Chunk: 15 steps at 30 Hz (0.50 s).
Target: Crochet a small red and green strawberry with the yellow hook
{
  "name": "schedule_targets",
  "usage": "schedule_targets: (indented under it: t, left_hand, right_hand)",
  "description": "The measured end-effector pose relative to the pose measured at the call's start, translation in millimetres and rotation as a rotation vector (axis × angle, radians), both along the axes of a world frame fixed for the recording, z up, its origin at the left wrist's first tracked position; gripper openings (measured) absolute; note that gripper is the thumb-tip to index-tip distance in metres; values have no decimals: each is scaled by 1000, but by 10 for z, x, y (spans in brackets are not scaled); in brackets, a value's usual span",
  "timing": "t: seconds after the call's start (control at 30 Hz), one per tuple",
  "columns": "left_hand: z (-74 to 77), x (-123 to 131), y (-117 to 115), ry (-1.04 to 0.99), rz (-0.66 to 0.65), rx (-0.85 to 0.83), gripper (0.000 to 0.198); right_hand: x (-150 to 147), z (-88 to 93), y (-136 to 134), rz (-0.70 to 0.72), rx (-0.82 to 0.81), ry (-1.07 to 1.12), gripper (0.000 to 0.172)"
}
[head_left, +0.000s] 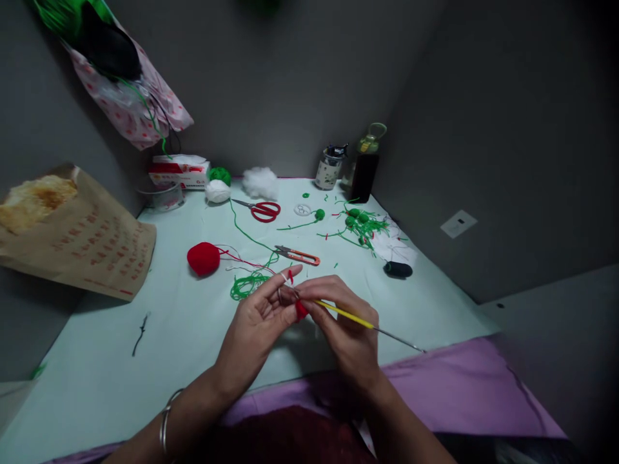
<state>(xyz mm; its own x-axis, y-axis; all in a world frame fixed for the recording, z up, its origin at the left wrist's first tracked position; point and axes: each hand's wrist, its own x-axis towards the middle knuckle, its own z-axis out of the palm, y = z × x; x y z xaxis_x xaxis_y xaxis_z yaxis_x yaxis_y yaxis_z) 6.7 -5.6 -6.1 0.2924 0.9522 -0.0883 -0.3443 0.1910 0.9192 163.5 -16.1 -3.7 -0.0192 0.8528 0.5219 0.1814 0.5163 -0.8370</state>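
Observation:
Between thumb and fingers my left hand (256, 322) pinches a small piece of red crochet (301, 310), with yarn looped over its raised index finger. My right hand (348, 322) grips a crochet hook (355, 318) with a yellow handle and a thin metal end pointing right. The hook's working tip meets the red piece, partly hidden by my fingers. A red yarn ball (204, 259) lies to the left, and its strand runs toward my left hand. Just beyond my hands are loose green yarn (249, 285) and thread snips (297, 255) with orange handles.
Red-handled scissors (264, 211), a white yarn ball (217, 191) and stuffing (260, 183) lie farther back. Green crochet pieces and yarn ends (362, 222) are at right, before a dark bottle (365, 171) and a patterned cup (329, 171). A paper bag (97, 238) with bread stands at left.

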Motion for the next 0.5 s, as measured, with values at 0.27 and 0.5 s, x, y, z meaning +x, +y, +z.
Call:
schedule_targets:
  t: [0.27,0.5]
  left_hand:
    - [82,-62,-30,124,-10,66,52]
    - [7,-57,3,-8,-4,-23,51]
  right_hand:
    - [-8,-38,-4,-94,8,-13,22]
    - [-44,14,-24,-71,80,-103,21]
